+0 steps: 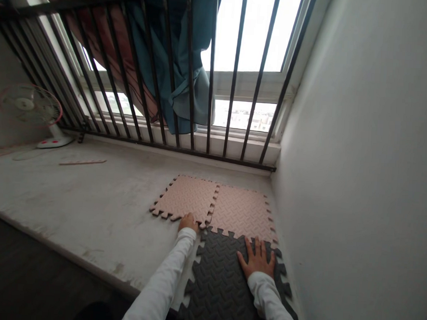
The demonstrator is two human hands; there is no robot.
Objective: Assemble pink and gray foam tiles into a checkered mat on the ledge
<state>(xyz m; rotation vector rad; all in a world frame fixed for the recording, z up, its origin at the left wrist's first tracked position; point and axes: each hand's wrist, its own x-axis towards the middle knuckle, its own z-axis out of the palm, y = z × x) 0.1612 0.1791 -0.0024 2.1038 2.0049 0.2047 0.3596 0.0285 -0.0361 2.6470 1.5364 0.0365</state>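
The left hand (pixel 188 222), its grip unclear, sits at the lower edge of the pink foam tile (pixel 185 199), while the open right hand (pixel 256 258) lies flat on the dark foam tile (pixel 220 288) at lower right.

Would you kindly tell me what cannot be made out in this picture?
Head view:
- Dark foam mat: near end cut off by bottom edge.
- Joint under the left hand: hidden by it.
- Floor strip: too small to identify.
- Buildings outside the window: too small.

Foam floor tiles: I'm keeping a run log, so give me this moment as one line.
left hand: on pink foam tile | right hand: flat on dark grey foam tile
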